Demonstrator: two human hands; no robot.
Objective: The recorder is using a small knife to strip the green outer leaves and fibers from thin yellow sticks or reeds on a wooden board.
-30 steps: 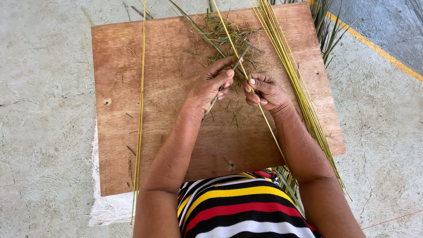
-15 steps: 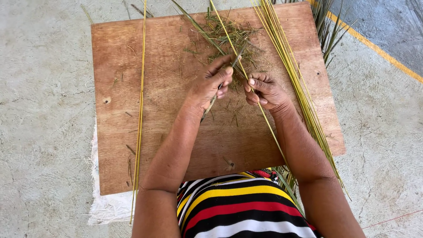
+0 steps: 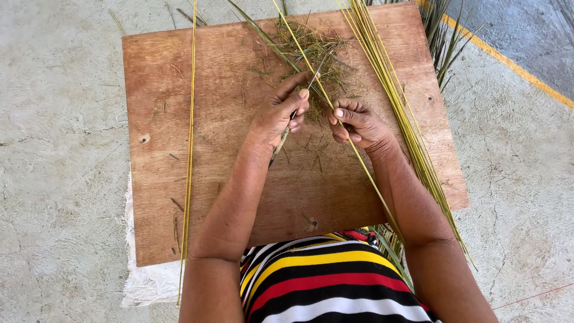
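Note:
Over a brown wooden board [image 3: 209,179], my left hand [image 3: 280,115] grips a thin knife [image 3: 299,104], its blade pointing up toward a long yellow-green leaf rib [image 3: 299,51]. My right hand [image 3: 357,124] pinches that same rib just right of the blade. The rib runs diagonally from the board's top edge, between both hands, down past my right forearm. Green shavings [image 3: 317,51] lie heaped just beyond my hands.
A bundle of yellow ribs [image 3: 394,101] lies along the board's right side. A single rib [image 3: 191,137] lies along its left side. Green leaves [image 3: 445,36] stick out at the top right. The board rests on a concrete floor [image 3: 60,149], over a white sack [image 3: 146,281].
My hands have held nearly still on the rib. The knife has shifted slightly along it.

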